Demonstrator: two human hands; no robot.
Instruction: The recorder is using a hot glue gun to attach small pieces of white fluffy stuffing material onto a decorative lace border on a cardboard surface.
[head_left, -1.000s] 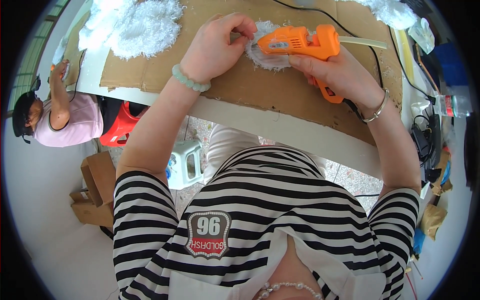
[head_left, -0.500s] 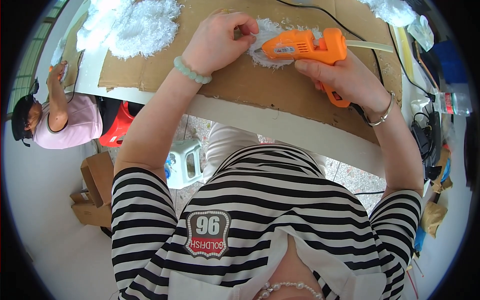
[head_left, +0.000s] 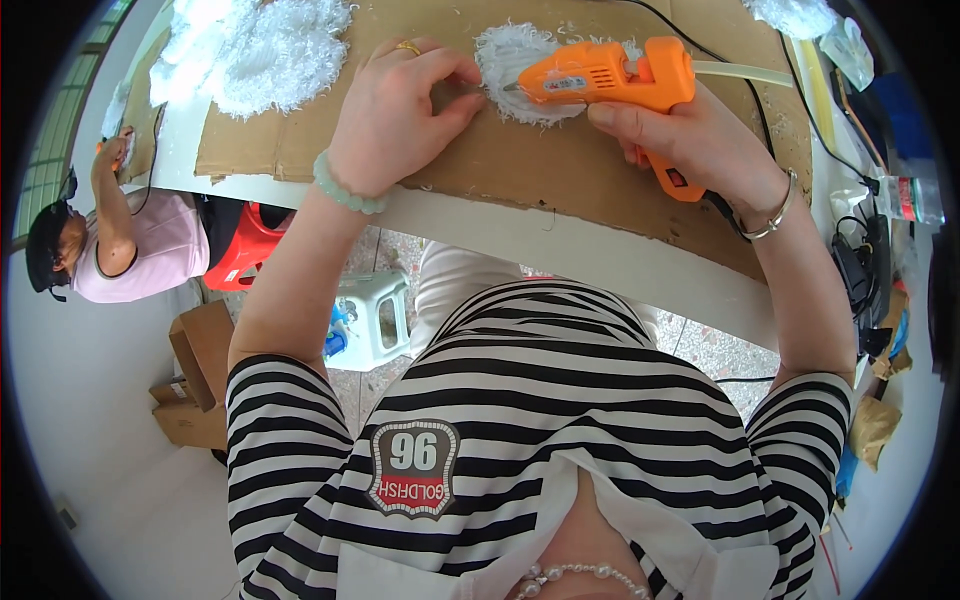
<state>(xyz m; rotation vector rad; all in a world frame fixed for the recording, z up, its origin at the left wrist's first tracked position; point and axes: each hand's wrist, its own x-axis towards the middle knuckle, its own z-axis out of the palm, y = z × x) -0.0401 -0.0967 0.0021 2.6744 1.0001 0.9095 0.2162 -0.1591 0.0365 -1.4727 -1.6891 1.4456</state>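
My right hand [head_left: 690,140] is wrapped round the handle of an orange hot glue gun [head_left: 600,78], with a pale glue stick [head_left: 745,70] poking out of its back. The gun's nozzle points left, over a round, white, fringed fluffy piece [head_left: 498,62] lying on brown cardboard [head_left: 480,165]. The gun hides part of that piece. Just left of the fluffy piece is my left hand [head_left: 405,115], its fingers bent. Thumb and forefinger tips stand apart by the piece's edge, with nothing visible between them.
A heap of white fluffy pieces [head_left: 275,60] lies at the far left of the table. Black cables [head_left: 705,62] run past the gun. On the right are a plastic bottle [head_left: 915,200] and a bag. Another person [head_left: 150,245] works at the left, near a red stool [head_left: 248,245].
My left hand has drawn back to the left and nearer, off the fluffy piece, and its thumb and forefinger have spread. The glue gun stays over the piece.
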